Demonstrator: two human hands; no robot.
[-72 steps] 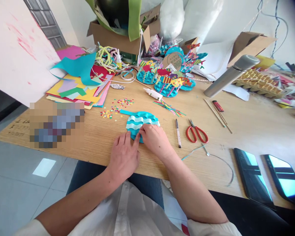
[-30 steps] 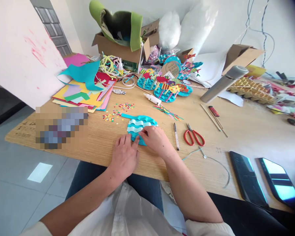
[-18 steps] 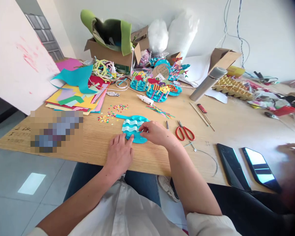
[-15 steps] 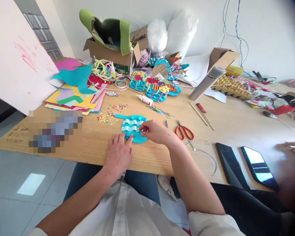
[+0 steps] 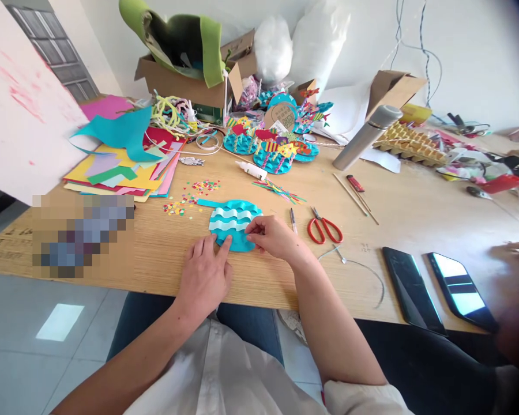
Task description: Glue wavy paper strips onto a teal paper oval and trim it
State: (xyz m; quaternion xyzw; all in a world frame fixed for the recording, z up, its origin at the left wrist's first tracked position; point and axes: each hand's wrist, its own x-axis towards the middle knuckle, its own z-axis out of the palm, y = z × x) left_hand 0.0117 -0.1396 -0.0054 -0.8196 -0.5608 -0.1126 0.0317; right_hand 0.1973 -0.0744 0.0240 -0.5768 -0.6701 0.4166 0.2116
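A round turquoise paper piece [image 5: 236, 212] with wavy pale and turquoise strips lies on the wooden table. My left hand [image 5: 205, 268] rests at its lower left edge, fingers apart, the index fingertip pressing on the piece. At the right edge my right hand [image 5: 270, 235] has thumb and index finger pinched together; what they hold, if anything, is too small to make out. A turquoise strip [image 5: 207, 203] sticks out at the upper left. Small coloured confetti [image 5: 205, 185] lies behind it. Red-handled scissors [image 5: 324, 229] and a pen [image 5: 293, 221] are to the right.
Coloured paper sheets [image 5: 116, 173] are stacked at the left. Behind are a glue bottle [image 5: 253, 170], thin paper strips [image 5: 279, 192], finished paper crafts [image 5: 272, 155] and a metal flask [image 5: 367, 138]. Two phones [image 5: 413, 291] lie at the right, near another person's hand [image 5: 514, 253].
The view has shifted slightly, so the table items appear moved. My right hand has gone slightly down along the right edge of the turquoise piece. My left hand stays at the lower left.
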